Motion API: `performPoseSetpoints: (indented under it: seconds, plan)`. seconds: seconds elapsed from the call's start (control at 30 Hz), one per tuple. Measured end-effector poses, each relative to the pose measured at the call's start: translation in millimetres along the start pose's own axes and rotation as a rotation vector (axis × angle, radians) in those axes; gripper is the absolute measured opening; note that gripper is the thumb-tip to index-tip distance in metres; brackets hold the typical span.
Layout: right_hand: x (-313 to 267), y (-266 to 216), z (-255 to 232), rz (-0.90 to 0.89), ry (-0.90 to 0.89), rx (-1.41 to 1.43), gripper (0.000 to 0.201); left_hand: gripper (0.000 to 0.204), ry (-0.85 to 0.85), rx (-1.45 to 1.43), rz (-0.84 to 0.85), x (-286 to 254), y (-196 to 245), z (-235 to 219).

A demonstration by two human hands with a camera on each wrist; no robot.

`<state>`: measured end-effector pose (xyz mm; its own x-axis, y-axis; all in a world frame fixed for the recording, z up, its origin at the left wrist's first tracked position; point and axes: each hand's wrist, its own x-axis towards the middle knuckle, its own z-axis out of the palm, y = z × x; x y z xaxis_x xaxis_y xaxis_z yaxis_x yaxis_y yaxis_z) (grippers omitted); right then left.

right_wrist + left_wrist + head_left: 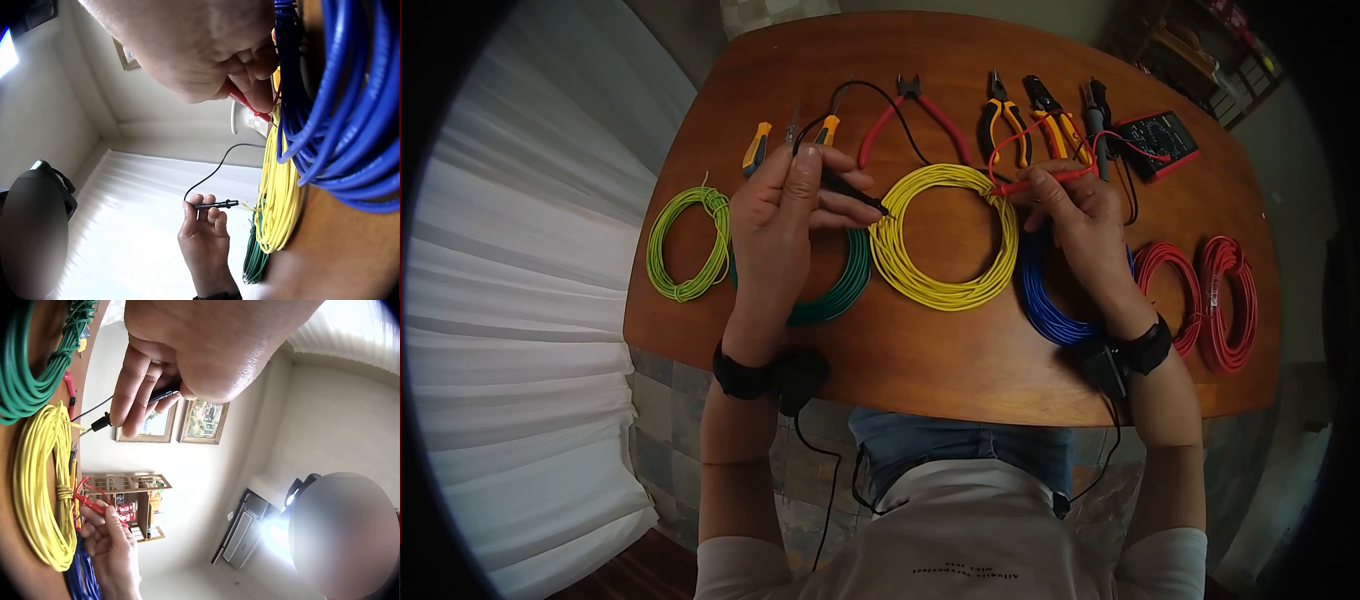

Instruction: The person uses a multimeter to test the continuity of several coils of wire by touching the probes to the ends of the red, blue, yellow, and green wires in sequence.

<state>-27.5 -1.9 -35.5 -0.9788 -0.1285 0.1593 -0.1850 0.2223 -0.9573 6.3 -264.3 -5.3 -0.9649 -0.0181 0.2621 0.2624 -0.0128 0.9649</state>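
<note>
My left hand (778, 205) pinches a black test probe (855, 195) between thumb and fingers, tip pointing right and down. In the right wrist view, that black probe (219, 204) has its tip right at a short free end of the yellow wire coil (945, 299). My right hand (1085, 215) grips a red test probe (1020, 186), whose tip is at the coil's upper right edge. Thin black and red leads run from the probes. A multimeter (1157, 145) lies at the back right of the table.
A green coil (855, 275) and a yellow-green coil (688, 290) lie left; a blue coil (1045, 305) and two red coils (1243, 310) lie right. Behind are red-handled cutters (877, 130), pliers (990, 130), wire strippers (1045, 95) and screwdrivers (756, 150). A white curtain (520, 300) hangs left.
</note>
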Motion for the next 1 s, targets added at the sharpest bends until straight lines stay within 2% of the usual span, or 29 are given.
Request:
performPoseSetpoints:
  seconds: [0.2, 0.43, 0.63, 1.0]
  plan:
    - [-0.8, -2.3, 0.2, -0.012, 0.021, 0.120, 0.024, 0.033, 0.011, 0.009, -0.008, -0.8, 0.0, 0.9]
    - [0.4, 4.2, -1.2, 0.004, 0.008, 0.090, 0.024, 0.034, 0.006, 0.030, -0.016, -0.7, 0.8, 0.4]
    - [-1.5, 1.5, -3.0, 0.047, 0.046, 0.151, 0.025, 0.035, 0.119, -0.052, 0.112, -0.2, 2.1, -6.2]
    - [-1.0, -0.9, -0.6, 0.010, 0.019, 0.106, 0.025, 0.034, 0.039, -0.007, 0.006, -1.5, -0.5, 1.1]
